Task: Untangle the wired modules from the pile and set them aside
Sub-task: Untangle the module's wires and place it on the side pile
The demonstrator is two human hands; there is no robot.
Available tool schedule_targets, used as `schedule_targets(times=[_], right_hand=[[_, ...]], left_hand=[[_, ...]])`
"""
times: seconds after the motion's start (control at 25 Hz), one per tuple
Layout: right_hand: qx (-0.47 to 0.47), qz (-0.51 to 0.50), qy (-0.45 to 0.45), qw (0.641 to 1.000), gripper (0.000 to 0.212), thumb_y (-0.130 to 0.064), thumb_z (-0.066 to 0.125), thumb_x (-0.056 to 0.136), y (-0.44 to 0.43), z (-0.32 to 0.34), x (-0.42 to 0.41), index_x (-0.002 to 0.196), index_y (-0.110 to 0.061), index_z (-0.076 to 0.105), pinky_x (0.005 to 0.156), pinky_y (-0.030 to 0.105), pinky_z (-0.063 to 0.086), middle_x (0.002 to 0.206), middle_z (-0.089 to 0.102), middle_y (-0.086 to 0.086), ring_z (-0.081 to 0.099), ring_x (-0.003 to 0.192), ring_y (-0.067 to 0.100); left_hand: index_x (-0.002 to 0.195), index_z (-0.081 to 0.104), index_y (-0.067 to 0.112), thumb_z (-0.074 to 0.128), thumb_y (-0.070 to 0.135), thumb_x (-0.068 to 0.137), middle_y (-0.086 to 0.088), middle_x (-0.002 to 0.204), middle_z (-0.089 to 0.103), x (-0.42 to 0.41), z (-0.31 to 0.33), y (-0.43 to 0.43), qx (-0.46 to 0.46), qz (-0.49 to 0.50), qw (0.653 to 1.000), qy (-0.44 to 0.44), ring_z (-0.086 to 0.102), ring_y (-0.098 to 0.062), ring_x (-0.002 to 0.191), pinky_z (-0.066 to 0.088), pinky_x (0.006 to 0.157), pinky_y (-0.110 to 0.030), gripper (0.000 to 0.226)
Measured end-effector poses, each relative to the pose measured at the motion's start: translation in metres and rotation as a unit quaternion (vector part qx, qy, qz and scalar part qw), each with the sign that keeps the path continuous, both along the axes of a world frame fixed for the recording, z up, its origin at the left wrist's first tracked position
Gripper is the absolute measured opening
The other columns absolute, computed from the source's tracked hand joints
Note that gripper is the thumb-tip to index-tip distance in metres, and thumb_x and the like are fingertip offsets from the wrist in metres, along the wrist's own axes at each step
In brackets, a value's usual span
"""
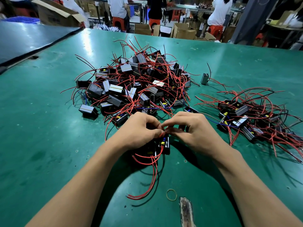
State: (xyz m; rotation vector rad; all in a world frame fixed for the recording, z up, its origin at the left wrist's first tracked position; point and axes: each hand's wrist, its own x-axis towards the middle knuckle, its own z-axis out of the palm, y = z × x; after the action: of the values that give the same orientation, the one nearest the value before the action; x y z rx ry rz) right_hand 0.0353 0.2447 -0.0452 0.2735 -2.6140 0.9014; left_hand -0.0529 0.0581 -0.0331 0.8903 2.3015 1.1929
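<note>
Head view: a module (163, 145) with red wires is pinched between the left hand (141, 128) and right hand (191, 128). The big pile (136, 82) beyond them remains; a smaller set-aside group (255, 115) lies right of them.

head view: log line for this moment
step: untangling | left hand: pinches red wire | right hand: pinches red wire | module: below hands | pile: behind
</note>
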Motion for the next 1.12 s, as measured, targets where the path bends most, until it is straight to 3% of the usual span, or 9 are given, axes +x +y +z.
schedule_targets(times=[0.32, 0.8, 0.92, 1.0, 1.12], right_hand=[[0.028, -0.013, 0.012, 0.999, 0.014, -0.031, 0.076, 0.087, 0.001, -0.003, 0.000, 0.098, -0.024, 0.079, 0.070, 0.040, 0.056, 0.087, 0.068, -0.016, 0.066, 0.078, 0.007], [0.053, -0.024, -0.001, 0.998, 0.015, -0.037, 0.071, 0.091, 0.000, -0.003, -0.001, 0.097, -0.025, 0.077, 0.073, 0.039, 0.054, 0.088, 0.066, -0.015, 0.064, 0.082, 0.011], [0.014, -0.045, -0.020, 0.999, 0.006, -0.029, 0.075, 0.089, -0.004, -0.005, -0.002, 0.091, -0.023, 0.076, 0.075, 0.026, 0.049, 0.084, 0.066, -0.016, 0.062, 0.080, 0.004], [-0.047, -0.072, -0.063, 0.994, 0.008, -0.024, 0.075, 0.088, -0.008, -0.007, -0.003, 0.081, -0.024, 0.073, 0.063, 0.013, 0.040, 0.069, 0.065, -0.019, 0.056, 0.065, -0.002], [-0.153, -0.097, -0.159, 0.970, 0.016, -0.024, 0.073, 0.088, -0.010, -0.006, -0.006, 0.073, -0.019, 0.070, 0.058, 0.019, 0.037, 0.059, 0.059, -0.013, 0.047, 0.055, 0.001]], left_hand=[[0.083, 0.075, 0.019, 0.072, 0.016, 0.087, -0.005, 0.076, 0.074, 0.001, 0.000, 0.001, -0.006, 0.011, 1.000, -0.018, 0.060, -0.011, 0.061, 0.051, 0.061, -0.027, 0.007], [0.082, 0.076, 0.023, 0.076, 0.020, 0.085, 0.001, 0.073, 0.074, 0.001, -0.001, -0.002, 0.007, 0.015, 1.000, -0.019, 0.063, -0.007, 0.061, 0.052, 0.061, -0.022, 0.004], [0.080, 0.075, 0.022, 0.075, 0.019, 0.085, 0.002, 0.071, 0.074, 0.001, -0.002, -0.001, 0.012, 0.021, 1.000, -0.004, 0.063, -0.006, 0.060, 0.052, 0.061, -0.021, 0.006], [0.079, 0.075, 0.022, 0.074, 0.016, 0.083, 0.002, 0.070, 0.073, 0.001, -0.003, 0.000, 0.013, 0.024, 1.000, 0.015, 0.061, -0.004, 0.058, 0.050, 0.060, -0.018, 0.008], [0.079, 0.076, 0.022, 0.075, 0.014, 0.082, 0.003, 0.071, 0.074, 0.002, -0.003, 0.001, 0.013, 0.017, 0.999, 0.032, 0.061, -0.002, 0.057, 0.051, 0.060, -0.016, 0.008]])
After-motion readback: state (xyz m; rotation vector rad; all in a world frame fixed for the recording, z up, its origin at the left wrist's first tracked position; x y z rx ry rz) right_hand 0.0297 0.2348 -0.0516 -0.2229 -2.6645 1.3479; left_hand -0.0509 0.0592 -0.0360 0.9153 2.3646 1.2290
